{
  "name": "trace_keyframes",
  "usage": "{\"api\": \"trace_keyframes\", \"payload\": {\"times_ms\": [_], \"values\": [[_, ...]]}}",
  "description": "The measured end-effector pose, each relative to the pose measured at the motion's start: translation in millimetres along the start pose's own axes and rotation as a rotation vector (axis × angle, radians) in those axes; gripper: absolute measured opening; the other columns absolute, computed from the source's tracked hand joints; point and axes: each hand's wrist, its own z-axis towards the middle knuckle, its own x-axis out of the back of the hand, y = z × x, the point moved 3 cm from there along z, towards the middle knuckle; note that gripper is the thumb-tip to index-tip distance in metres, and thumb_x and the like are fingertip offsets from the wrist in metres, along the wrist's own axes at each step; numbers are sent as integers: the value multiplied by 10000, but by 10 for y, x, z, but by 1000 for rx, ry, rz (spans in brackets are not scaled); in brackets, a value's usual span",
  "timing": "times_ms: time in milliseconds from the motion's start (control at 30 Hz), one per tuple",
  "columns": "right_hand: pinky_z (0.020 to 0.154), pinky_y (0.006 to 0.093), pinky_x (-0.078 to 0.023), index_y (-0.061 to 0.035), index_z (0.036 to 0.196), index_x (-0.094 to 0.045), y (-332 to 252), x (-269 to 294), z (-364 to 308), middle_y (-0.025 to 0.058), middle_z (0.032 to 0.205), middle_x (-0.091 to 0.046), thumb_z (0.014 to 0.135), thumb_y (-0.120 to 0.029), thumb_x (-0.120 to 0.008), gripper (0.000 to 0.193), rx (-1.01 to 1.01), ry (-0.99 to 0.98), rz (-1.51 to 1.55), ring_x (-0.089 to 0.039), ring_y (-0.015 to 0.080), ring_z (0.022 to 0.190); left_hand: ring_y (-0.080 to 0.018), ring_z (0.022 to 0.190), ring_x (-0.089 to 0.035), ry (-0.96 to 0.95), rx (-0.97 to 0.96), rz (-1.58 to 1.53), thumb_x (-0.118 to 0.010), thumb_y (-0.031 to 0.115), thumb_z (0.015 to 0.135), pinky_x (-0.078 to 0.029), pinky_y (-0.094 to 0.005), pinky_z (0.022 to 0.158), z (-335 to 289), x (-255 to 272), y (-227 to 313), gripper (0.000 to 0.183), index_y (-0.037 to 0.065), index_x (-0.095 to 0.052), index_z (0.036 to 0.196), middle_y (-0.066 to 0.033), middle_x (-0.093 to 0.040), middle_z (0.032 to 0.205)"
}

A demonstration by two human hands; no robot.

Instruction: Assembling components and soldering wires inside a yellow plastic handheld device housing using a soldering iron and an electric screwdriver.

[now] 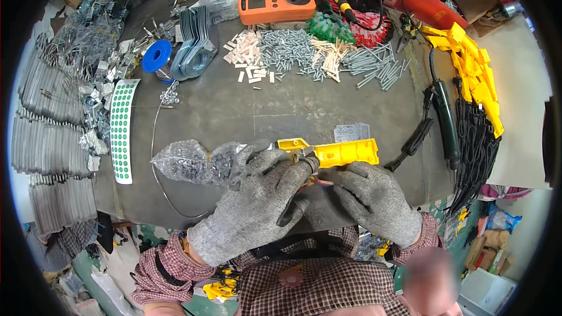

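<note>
Both my hands wear grey knit gloves and work close together near the table's front edge. My left hand is curled at the left part of a yellow plastic housing half; its fingers close around a small part that they mostly hide. Thin red and pale wires stick out between the hands. My right hand has its fingertips pinched at the end of these wires, just below the housing. A clear plastic bag of small dark parts lies against the left fingers. Behind the housing is a small clear-grey plate.
Screws, long bolts and small pale pieces lie beyond, before an orange meter. A green-dotted sticker strip and solder spool are left. Right are a black-handled tool, black cables and yellow housings.
</note>
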Motion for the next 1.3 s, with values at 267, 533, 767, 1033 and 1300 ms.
{"api": "trace_keyframes", "payload": {"times_ms": [267,533,767,1033,1300], "values": [[788,388,-551,-126,1165,-665,-66,104,-17,58,984,-674,903,-190,-677,270,54,-100,-264,-683,261,907,-362,1184,-496,-78,25,23,-746,185,794,-357,-562,1095,-7,32,36,649,80,-549,1403,-170,-593,1167],[770,407,-554,-135,1131,-695,-30,102,88,73,963,-690,912,-248,-692,247,26,-64,-93,-690,272,893,-378,1173,-495,-41,-42,95,-824,234,710,-322,-566,1057,-25,-98,20,724,123,-591,1387,-87,-588,1103],[782,433,-562,-120,1148,-678,5,0,131,108,989,-707,918,-306,-683,296,-106,-161,-66,-701,312,900,-370,1126,-526,15,-159,332,-821,215,699,-359,-547,1035,-6,-100,72,704,122,-615,1365,-93,-628,1036],[778,471,-553,-84,1082,-647,19,45,135,163,1011,-690,936,-308,-643,268,35,-53,75,-688,358,947,-381,1065,-554,3,-31,51,-708,60,691,-381,-532,984,58,-44,42,638,116,-650,1324,-132,-638,1016],[746,480,-552,-87,1065,-643,-8,5,174,179,931,-688,856,-248,-687,267,-57,-79,133,-696,377,871,-383,990,-574,3,62,-25,-679,19,685,-401,-494,951,81,-38,54,614,95,-657,1294,-138,-638,990]]}}
